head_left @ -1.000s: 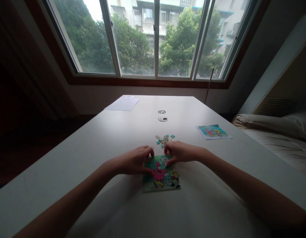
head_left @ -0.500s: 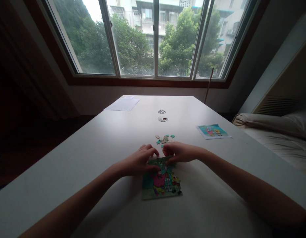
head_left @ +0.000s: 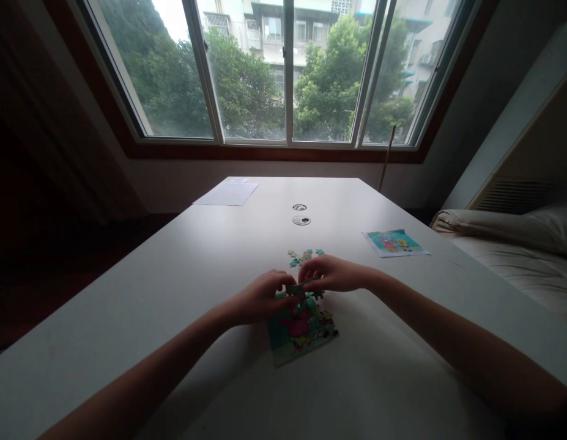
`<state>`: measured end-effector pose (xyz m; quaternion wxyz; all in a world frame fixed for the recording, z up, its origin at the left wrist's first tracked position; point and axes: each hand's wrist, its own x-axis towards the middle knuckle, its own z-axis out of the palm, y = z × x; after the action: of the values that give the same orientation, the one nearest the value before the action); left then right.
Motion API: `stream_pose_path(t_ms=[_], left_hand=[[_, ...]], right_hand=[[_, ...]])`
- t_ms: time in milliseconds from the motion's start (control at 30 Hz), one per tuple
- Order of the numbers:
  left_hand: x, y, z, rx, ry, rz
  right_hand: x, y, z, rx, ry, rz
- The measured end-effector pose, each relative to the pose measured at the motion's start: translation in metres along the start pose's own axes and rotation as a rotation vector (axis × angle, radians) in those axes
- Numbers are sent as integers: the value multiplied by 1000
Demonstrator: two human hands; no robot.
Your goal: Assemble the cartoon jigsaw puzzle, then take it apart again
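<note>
A partly assembled cartoon jigsaw puzzle (head_left: 299, 333) lies on the white table (head_left: 182, 293), its far edge lifted and bent. My left hand (head_left: 260, 298) pinches that far edge from the left. My right hand (head_left: 333, 274) pinches the same strip of joined pieces from the right. Both hands have their fingers closed on the puzzle's top row. Just beyond my fingers sits a small heap of loose puzzle pieces (head_left: 303, 256).
A printed reference picture (head_left: 395, 242) lies to the right on the table. Two round cable grommets (head_left: 301, 220) sit mid-table, a white sheet of paper (head_left: 227, 192) at the far left. A bed with a pillow (head_left: 503, 226) stands on the right, windows ahead.
Both hands moved slightly away from me and lifted the puzzle's far edge; the puzzle rotated a little and its top row now bends upward.
</note>
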<state>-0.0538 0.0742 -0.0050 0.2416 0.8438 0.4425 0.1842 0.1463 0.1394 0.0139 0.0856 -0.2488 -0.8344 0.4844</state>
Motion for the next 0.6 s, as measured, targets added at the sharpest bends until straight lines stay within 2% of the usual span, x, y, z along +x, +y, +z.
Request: stream_pose_path(t_ms=[100, 167, 367, 500, 600], left_hand=[[1, 1, 2, 2, -1, -3], [2, 1, 3, 1, -7, 4], [4, 2, 6, -11, -21, 39], [4, 2, 5, -51, -36, 51], [1, 2, 2, -109, -34, 42]], right_hand=[[-1, 3, 0, 112, -23, 123], [-1, 5, 1, 139, -50, 154], [0, 7, 1, 107, -82, 107], [-1, 5, -2, 177, -96, 93], [-2, 5, -5, 230, -49, 124]])
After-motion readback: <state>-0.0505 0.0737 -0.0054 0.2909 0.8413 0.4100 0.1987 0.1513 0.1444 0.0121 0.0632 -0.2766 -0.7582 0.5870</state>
